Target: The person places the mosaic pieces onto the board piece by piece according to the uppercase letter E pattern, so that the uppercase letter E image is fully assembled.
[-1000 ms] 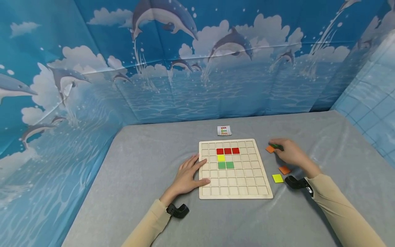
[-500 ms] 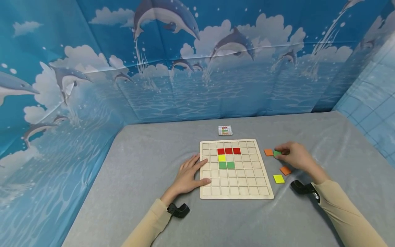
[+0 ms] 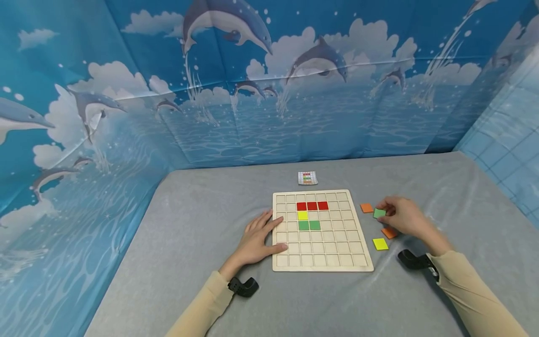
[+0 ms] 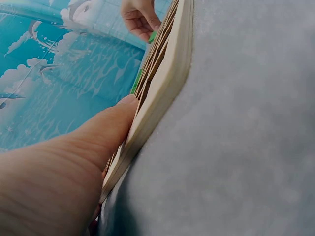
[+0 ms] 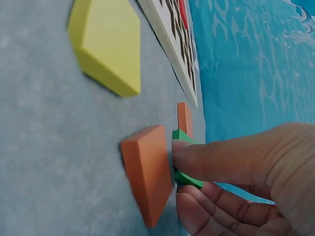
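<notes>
A wooden grid board [image 3: 343, 248] holds a row of red tiles [image 3: 311, 206], one yellow tile [image 3: 302, 215] and two green tiles [image 3: 309, 225]. Fingers spread, my left hand [image 3: 254, 241] rests on the board's left edge, its thumb over the rim in the left wrist view. To the right of the board, my right hand [image 3: 404, 216] pinches a loose green tile [image 3: 379, 213] between thumb and fingers. In the right wrist view that tile [image 5: 190, 180] is partly covered by the thumb. Whether it touches the cloth I cannot tell.
Two orange tiles lie right of the board, a farther one [image 3: 367, 208] and a nearer one [image 3: 389, 232], with a loose yellow tile [image 3: 380, 244] beside them. A small card with a coloured grid pattern [image 3: 307, 178] lies behind the board. Grey cloth [image 3: 202, 224] covers the table.
My right hand has drawn back slightly toward me and to the right with the green tile, whose face now shows, uncovering the farther orange tile. The left hand keeps its place.
</notes>
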A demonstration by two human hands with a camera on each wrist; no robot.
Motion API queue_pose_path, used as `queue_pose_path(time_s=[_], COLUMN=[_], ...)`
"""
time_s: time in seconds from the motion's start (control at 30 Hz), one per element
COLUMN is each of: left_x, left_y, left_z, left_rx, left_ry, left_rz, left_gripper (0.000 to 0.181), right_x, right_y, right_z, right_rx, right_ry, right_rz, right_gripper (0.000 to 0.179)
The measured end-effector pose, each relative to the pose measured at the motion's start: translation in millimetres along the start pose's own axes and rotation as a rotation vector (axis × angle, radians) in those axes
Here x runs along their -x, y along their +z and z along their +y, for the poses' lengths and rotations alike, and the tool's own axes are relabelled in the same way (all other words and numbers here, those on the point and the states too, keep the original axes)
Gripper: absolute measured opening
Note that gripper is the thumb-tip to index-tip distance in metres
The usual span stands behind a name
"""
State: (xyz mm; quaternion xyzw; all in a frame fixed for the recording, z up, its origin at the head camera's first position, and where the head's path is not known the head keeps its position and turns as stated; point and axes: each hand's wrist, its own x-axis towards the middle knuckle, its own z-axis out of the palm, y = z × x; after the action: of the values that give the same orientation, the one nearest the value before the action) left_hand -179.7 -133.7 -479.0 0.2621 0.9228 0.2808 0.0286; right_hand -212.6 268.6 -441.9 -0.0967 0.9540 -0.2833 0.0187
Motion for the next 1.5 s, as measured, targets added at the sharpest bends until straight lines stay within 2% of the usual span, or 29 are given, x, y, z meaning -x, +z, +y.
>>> queue_pose_path(time_s=[0.37, 0.63, 0.87, 0.97, 1.07, 1.2, 1.33, 1.5], left_x=[-1.0, -0.5, -0.5, -0.5, -0.4, -0.5, -0.5, -1.1], left_y=[1.8, 0.7, 0.5, 0.7, 0.8, 1.0, 1.2, 1.2], left_z=[-2.2, -0.2, -0.3, -0.7, -1.1, -1.4, -1.5, -1.6], left_rx=[-0.004, 0.003, 0.009, 0.004, 0.003, 0.005, 0.007, 0.002], left_ry=[-0.01, -0.007, -0.002, -0.006, -0.01, -0.014, -0.016, -0.009], left_rz=[-0.002, -0.004, -0.002, -0.003, -0.005, -0.003, -0.002, -0.001], left_gripper=[0.074, 0.074, 0.074, 0.074, 0.075, 0.074, 0.074, 0.074], right_x=[4.9, 6.6, 7.6, 6.3, 4.0, -0.7, -4.3, -7.0], right_y=[2.1, 4.9, 8.7, 14.1, 21.5, 31.7, 39.6, 45.0], right_z=[1.5, 2.9, -10.2, -18.9, -28.4, -43.1, -56.0, -66.9], right_rx=[0.004, -0.051, -0.092, -0.169, -0.262, -0.335, -0.371, -0.35], right_ry=[-0.02, -0.013, -0.039, -0.079, -0.117, -0.14, -0.167, -0.215], right_rz=[0.017, 0.037, 0.082, 0.06, 0.008, -0.052, -0.095, -0.106], right_gripper=[0.016, 0.016, 0.017, 0.016, 0.012, 0.008, 0.007, 0.007])
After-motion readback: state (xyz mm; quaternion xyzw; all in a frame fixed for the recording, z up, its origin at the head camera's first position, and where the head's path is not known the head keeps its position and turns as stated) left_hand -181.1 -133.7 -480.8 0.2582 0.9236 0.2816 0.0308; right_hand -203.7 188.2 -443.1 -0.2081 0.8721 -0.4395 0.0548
